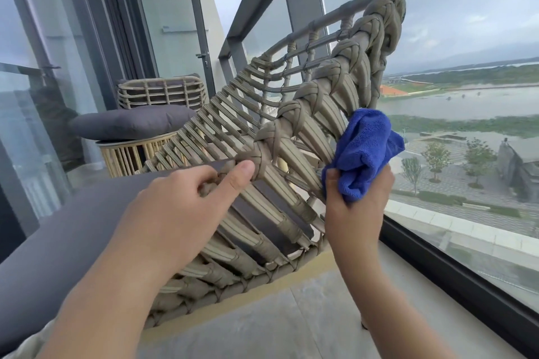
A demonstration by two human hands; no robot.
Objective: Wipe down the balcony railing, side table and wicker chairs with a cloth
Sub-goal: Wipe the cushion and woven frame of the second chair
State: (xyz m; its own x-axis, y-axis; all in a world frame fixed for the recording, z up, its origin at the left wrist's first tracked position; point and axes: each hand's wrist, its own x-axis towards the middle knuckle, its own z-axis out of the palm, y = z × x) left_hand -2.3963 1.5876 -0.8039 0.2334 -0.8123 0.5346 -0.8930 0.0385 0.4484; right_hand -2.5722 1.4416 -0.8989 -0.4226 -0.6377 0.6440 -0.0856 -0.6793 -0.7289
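We are cleaning the near wicker chair (294, 125) on the balcony. Our left hand (186, 198) grips the woven rim of the chair, with the fingers curled round it and the thumb lying along the top. We think it holds on there so the chair does not wobble or slide while we rub it. Our right hand (354, 207) holds the blue cloth (364, 154) in a bunch, with the fingers closed round its lower part. The cloth is pressed against the outer side of the chair, on the woven strips just under the rim. Bunching it up likely gives us a fat soft pad that can push into the little gaps between the strips. A dark grey cushion (73, 230) sits in the seat of this chair, right under our left arm. Farther back stands a second wicker chair (159, 93) with its own grey cushion (134, 122) on it. The floor (291, 315) is smooth pale stone or tile. On our right is the railing (455, 271), a dark frame with glass in it, and we can see water, trees and grey sky far below. Behind the chairs are tall glass doors (172, 26) with dark frames. We cannot see the side table from here.
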